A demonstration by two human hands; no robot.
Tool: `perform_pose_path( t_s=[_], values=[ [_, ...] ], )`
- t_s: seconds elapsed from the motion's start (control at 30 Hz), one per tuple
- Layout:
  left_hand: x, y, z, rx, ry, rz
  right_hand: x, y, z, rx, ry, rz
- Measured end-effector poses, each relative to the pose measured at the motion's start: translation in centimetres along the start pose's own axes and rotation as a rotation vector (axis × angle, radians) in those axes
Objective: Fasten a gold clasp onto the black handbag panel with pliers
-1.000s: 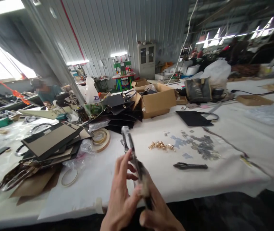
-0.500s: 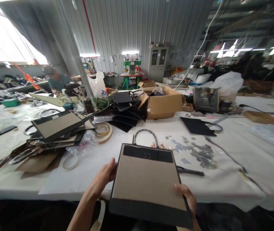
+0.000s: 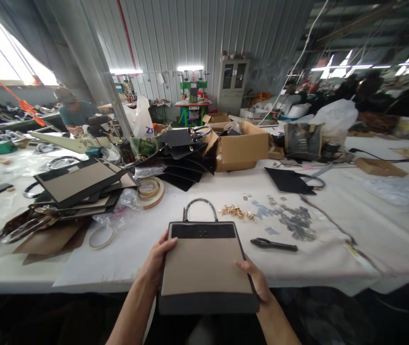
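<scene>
Between my hands is a handbag panel, beige with black bands at top and bottom and a dark looped handle at its far end. My left hand grips its left edge, thumb on the face. On the right edge my right hand is closed, its thumb also on the face. Small holes or studs show in the top band. Beyond it lie gold-coloured metal fittings. To the right are a dark-handled tool, perhaps pliers, and a scatter of small flat metal pieces.
More panels are piled at the left beside tape rolls. A cardboard box stands behind black panels. Another black panel with a handle lies at the right. A person sits at the far left.
My left hand has moved its thumb onto the panel's face. The panel has shifted left and sits more level, uncovering the gold fittings and the dark-handled tool. The view has shifted slightly.
</scene>
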State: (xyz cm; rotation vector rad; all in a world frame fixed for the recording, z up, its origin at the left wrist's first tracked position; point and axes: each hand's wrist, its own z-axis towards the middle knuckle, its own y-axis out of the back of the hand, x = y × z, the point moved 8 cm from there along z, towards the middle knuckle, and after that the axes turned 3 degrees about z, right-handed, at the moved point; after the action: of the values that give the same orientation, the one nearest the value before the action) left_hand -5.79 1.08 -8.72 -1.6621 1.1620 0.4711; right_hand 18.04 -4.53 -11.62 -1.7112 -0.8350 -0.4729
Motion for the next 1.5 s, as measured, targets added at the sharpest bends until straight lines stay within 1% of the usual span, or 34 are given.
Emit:
perform_pose_path(
  t_s=[0.13, 0.23, 0.37, 0.47, 0.57, 0.6, 0.67, 0.77, 0.83, 0.87, 0.97, 1.07, 1.17, 1.23, 1.3, 1.4, 1.47, 1.5],
  values=[
    [0.0, -0.6, -0.3, 0.022, -0.009, -0.013, 1.3, 2.0, 2.0, -0.103, 0.174, 0.042],
    [-0.6, -1.7, -0.9, 0.074, -0.043, -0.065, 1.5, 2.6, 3.5, -0.128, 0.241, 0.090],
    [-1.5, -3.2, -1.4, 0.169, -0.101, -0.097, 1.2, 1.9, 4.1, -0.103, 0.229, 0.074],
    [-1.9, -3.9, -1.3, 0.237, -0.151, -0.133, 0.9, 1.0, 4.2, -0.045, 0.191, 0.010],
    [-2.0, -4.2, -0.7, 0.281, -0.121, -0.195, 0.8, 0.9, 4.6, -0.021, 0.183, -0.036],
    [-2.0, -4.3, -0.4, 0.290, -0.099, -0.176, 0.7, 1.1, 4.8, -0.023, 0.189, -0.042],
    [-2.2, -4.6, 0.0, 0.306, -0.077, -0.068, 0.6, 1.5, 5.2, -0.025, 0.198, -0.045],
    [-2.6, -5.1, 0.1, 0.320, -0.099, 0.084, 0.3, 2.0, 5.5, -0.037, 0.198, -0.036],
    [-2.5, -5.3, 0.0, 0.299, -0.097, 0.105, 0.2, 2.3, 5.5, -0.051, 0.218, -0.023],
    [-2.4, -5.3, 0.0, 0.271, -0.095, 0.109, 0.3, 2.4, 5.4, -0.062, 0.236, -0.018],
    [-2.1, -4.7, 0.2, 0.140, -0.107, 0.173, 0.5, 2.7, 5.1, -0.102, 0.292, -0.013],
    [-2.7, -3.4, 0.5, 0.002, -0.168, 0.258, 0.7, 2.9, 5.0, -0.142, 0.355, -0.020],
    [-3.3, -1.2, 0.9, -0.152, -0.210, 0.278, 0.7, 3.0, 4.9, -0.172, 0.384, -0.041],
    [-3.4, 0.4, 1.2, -0.232, -0.218, 0.290, 0.7, 2.9, 4.9, -0.184, 0.390, -0.066],
    [-3.5, 1.8, 1.5, -0.261, -0.220, 0.343, 0.7, 2.7, 5.0, -0.195, 0.402, -0.101],
    [-3.2, 3.2, 2.2, -0.272, -0.186, 0.467, 0.7, 2.4, 5.3, -0.239, 0.414, -0.167],
    [-3.1, 3.7, 2.5, -0.279, -0.171, 0.467, 0.6, 2.3, 5.6, -0.285, 0.420, -0.213],
    [-3.1, 3.6, 2.7, -0.261, -0.171, 0.433, 0.7, 2.3, 5.6, -0.311, 0.427, -0.235]
  ],
)
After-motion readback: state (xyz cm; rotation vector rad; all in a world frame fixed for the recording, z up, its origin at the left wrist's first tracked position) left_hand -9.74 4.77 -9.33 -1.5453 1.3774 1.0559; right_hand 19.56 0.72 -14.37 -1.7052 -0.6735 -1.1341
